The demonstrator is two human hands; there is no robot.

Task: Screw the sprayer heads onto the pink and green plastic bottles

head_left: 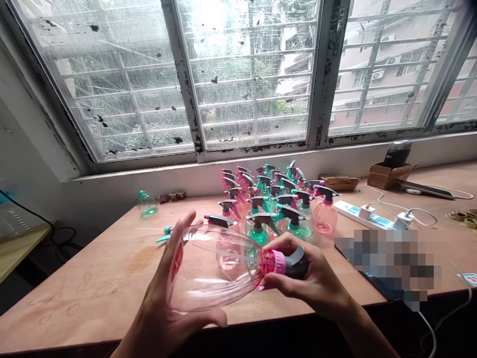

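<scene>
A clear pink spray bottle is held on its side above the front of the table. My left hand is wrapped around its base, thumb below and fingers behind. At the neck, my right hand grips the pink collar and the dark spray head, which is fitted on the bottle. Inside the bottle a thin dip tube runs from the neck toward the base. Just behind stand several assembled spray bottles, pink and green. Left of them lies a loose green spray head with its tube.
A green bottle without a spray head stands at the table's far left. On the right are a white power strip with plugs, a cardboard box and a pixelated device. Windows rise behind the wooden table.
</scene>
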